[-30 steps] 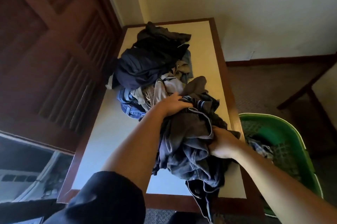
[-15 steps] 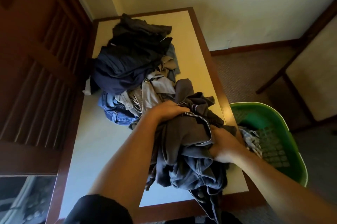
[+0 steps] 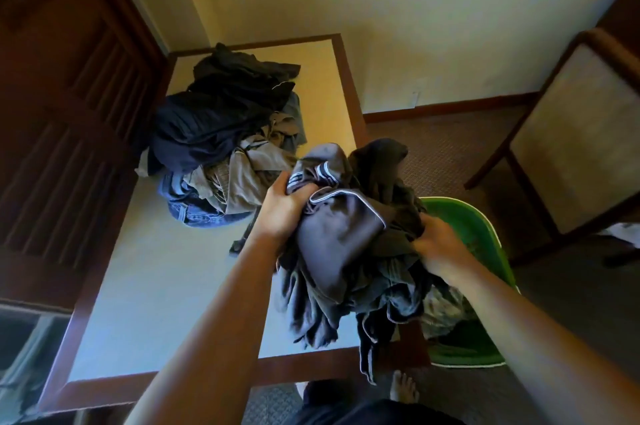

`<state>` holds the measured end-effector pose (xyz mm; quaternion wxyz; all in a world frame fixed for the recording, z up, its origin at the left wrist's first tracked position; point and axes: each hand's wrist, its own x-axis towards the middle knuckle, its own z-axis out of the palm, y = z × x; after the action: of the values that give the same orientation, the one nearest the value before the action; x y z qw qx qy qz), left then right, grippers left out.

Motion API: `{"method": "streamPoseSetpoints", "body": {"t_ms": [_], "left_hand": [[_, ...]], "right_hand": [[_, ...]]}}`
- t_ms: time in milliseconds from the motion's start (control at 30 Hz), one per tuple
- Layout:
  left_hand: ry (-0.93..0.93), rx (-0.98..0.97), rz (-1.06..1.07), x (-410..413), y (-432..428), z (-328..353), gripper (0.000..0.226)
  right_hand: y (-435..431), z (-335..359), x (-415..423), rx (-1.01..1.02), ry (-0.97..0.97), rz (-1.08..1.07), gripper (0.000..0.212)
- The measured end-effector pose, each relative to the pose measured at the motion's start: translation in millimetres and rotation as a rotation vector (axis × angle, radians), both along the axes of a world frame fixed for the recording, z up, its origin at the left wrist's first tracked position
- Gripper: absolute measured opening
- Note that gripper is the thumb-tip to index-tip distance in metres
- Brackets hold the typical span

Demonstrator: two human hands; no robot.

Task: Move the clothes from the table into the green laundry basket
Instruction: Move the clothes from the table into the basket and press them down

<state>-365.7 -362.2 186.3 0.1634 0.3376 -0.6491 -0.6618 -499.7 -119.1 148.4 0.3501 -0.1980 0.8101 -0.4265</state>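
Note:
A bundle of dark grey clothes (image 3: 346, 244) hangs in the air over the table's right edge, partly above the green laundry basket (image 3: 485, 234). My left hand (image 3: 284, 210) grips the bundle's left side and my right hand (image 3: 436, 244) grips its right side. A pile of clothes (image 3: 225, 140), black, navy, beige and denim, lies on the far half of the white table (image 3: 166, 286). The basket stands on the floor to the right of the table, with some patterned cloth (image 3: 443, 307) inside it, mostly hidden by the bundle.
A wooden louvred door (image 3: 62, 113) runs along the table's left side. A wooden chair with a beige seat (image 3: 581, 134) stands on the carpet to the right of the basket. My bare foot (image 3: 403, 386) shows below the table's front edge.
Both hands have lifted the grey bundle off the table and carried it to the right, towards the basket. The view has swung right, showing more of the chair.

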Motion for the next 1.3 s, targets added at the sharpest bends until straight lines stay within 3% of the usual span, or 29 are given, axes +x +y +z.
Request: {"method": "streamPoseSetpoints", "body": {"t_ms": [100,167,233,300,467,567,733,867,1100,1233,1300], "left_hand": [[0.108,0.218,0.068,-6.6,44.8,-3.0,0.014],[0.119,0.308,0.088,-11.1,72.7,-9.6,0.018],[0.096,0.375,0.131,-15.9,97.0,-15.9,0.052],[0.092,0.437,0.165,-23.0,117.2,-22.8,0.067],[0.054,0.526,0.277,-39.6,161.2,-18.9,0.034],[0.094,0.574,0.318,-48.7,171.0,-21.8,0.037],[0.110,0.589,0.368,-59.1,179.3,-12.7,0.041],[0.121,0.604,0.317,-70.1,195.2,-0.5,0.079],[0.116,0.525,0.303,-91.2,215.1,-24.3,0.087],[-0.053,0.528,0.203,-103.9,239.2,-31.2,0.056],[-0.036,0.561,0.203,-120.5,253.3,-27.6,0.076]], "right_hand": [[49.6,10.4,-14.5,-0.072,-0.079,-0.084,0.033],[80.0,16.8,-25.1,-0.114,-0.118,-0.165,0.007],[104.9,14.2,-38.7,-0.114,-0.124,-0.239,0.014],[122.6,12.5,-51.0,-0.097,-0.144,-0.287,0.021],[147.1,-1.2,-78.0,-0.075,-0.250,-0.306,0.005],[151.6,-20.1,-90.0,-0.082,-0.290,-0.370,0.013],[160.0,-46.7,-112.2,-0.132,-0.426,-0.273,0.034],[161.1,-58.9,-122.5,-0.140,-0.382,-0.181,0.069],[166.9,-60.7,-98.3,-0.068,-0.250,-0.259,0.035],[174.4,-75.0,-84.5,-0.105,-0.357,-0.276,0.022],[180.0,-75.2,-81.9,-0.124,-0.377,-0.304,0.022]]}}
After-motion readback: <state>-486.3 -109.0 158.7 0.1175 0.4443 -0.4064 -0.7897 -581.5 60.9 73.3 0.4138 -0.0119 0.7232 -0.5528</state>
